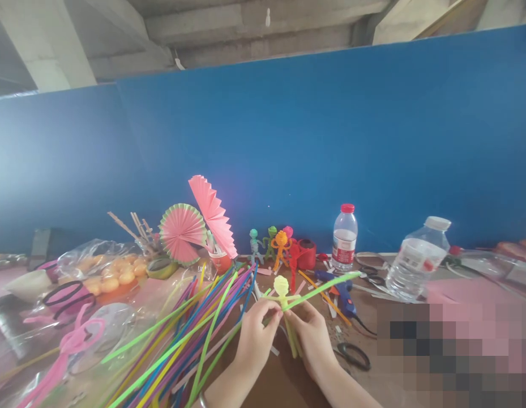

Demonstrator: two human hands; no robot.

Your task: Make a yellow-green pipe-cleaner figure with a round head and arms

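Observation:
A small yellow pipe-cleaner figure [282, 287] with a coiled round head stands between my hands, its legs hanging below my fingers. My left hand [259, 328] is closed in a pinch on the figure's left side. My right hand [308, 334] is closed around its other side. A bright green pipe cleaner [326, 290] runs from the figure's body up to the right, past my right fingers. To the left of my hands lies a heap of loose pipe cleaners [182, 334] in many colours.
Several coloured figures [281, 243] stand by the blue wall [288, 141]. Two water bottles [344, 243], a blue glue gun [346, 300] and black-handled scissors [355, 356] are at the right. Paper fans [184, 233] and bagged orange balls [118, 273] are at the left.

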